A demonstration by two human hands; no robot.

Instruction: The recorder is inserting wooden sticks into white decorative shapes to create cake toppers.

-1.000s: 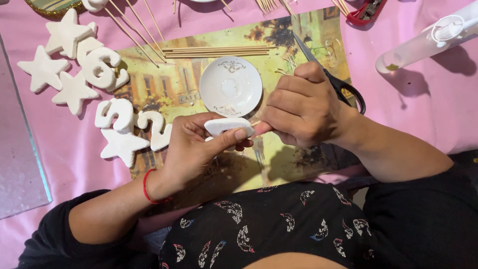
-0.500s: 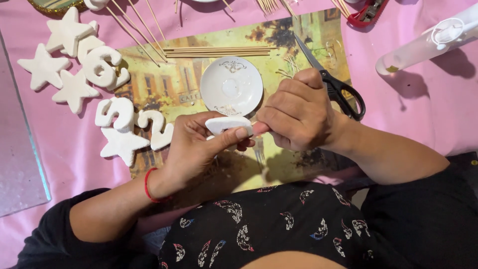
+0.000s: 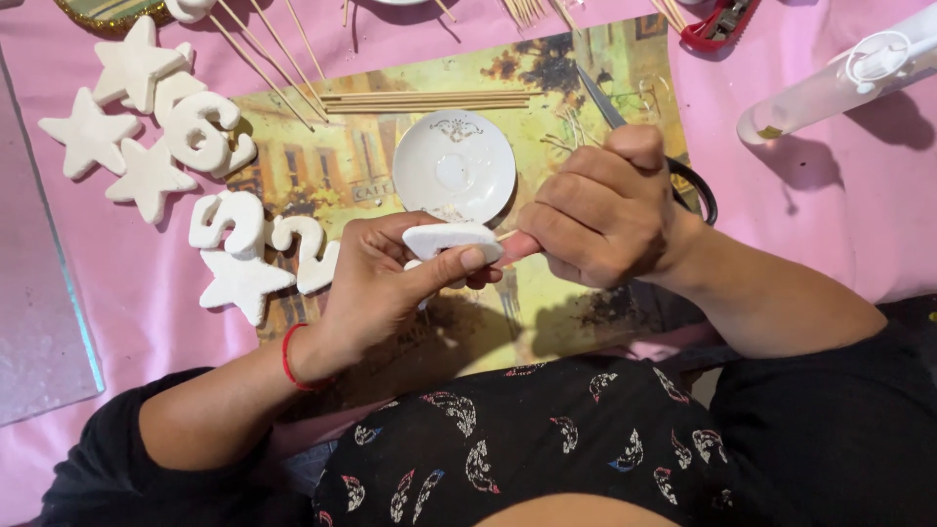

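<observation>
1. Left hand point(image 3: 376, 283): closed around a small flat white foam shape point(image 3: 451, 239), thumb along the near edge, fingers underneath; held just above the picture placemat point(image 3: 390, 146), in front of the body. Red cord bracelet point(image 3: 289, 358) at the wrist.
2. Right hand point(image 3: 605, 210): fisted, fingertips pinched on a thin wooden skewer point(image 3: 507, 234) whose tip meets the right end of the foam shape; only a short stub of stick visible between the hands.
3. White saucer point(image 3: 455, 166): empty, on the placemat just beyond the hands.
4. Scissors point(image 3: 639, 137): black-handled, lying open-bladed behind the right hand, partly hidden by it.
5. Loose skewers point(image 3: 429, 100): bundle lying across the placemat's far edge, more fanned toward the top left.
6. White foam stars and numerals point(image 3: 185, 137): grouped on the pink tablecloth point(image 3: 781, 195) and the placemat's left edge, well apart from the held piece.
7. White plastic bottle point(image 3: 839, 83): lying on its side at top right; red tool point(image 3: 722, 21) near the top edge.
8. Risks, as judged: skewer entering off-centre and breaking through the thin face; too hard a squeeze denting or snapping the foam; tip slipping toward the left thumb; right wrist knocking the scissors close behind it.
</observation>
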